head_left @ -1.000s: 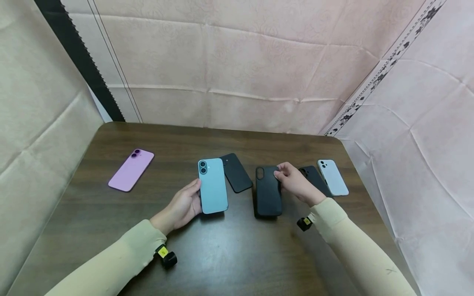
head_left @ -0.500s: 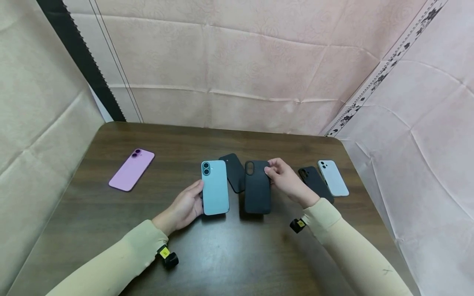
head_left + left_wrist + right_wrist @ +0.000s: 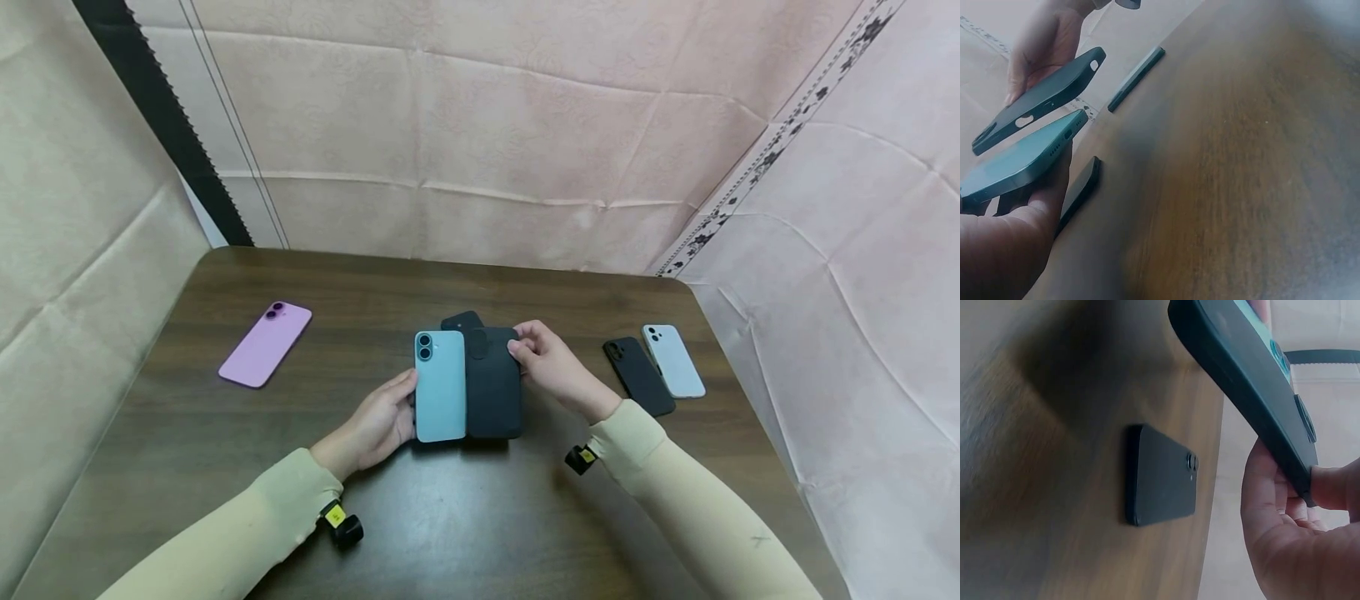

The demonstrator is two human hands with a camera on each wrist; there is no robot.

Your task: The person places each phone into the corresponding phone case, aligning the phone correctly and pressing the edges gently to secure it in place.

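Phone (image 3: pixel 441 396), light blue, sat gripped in your left hand (image 3: pixel 377 425), just beside the black case (image 3: pixel 493 396) your right hand (image 3: pixel 557 371) pinched.

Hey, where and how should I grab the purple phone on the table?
Probably by both long edges at mid-length, coming from above: the purple phone lies flat, camera side up, with both edges free. The left hand is nearer, but it's holding the light blue phone.

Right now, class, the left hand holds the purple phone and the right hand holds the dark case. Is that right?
Not quite: the left hand holds the teal phone. The head view shows the purple phone lying on the table. The right hand does hold the dark case.
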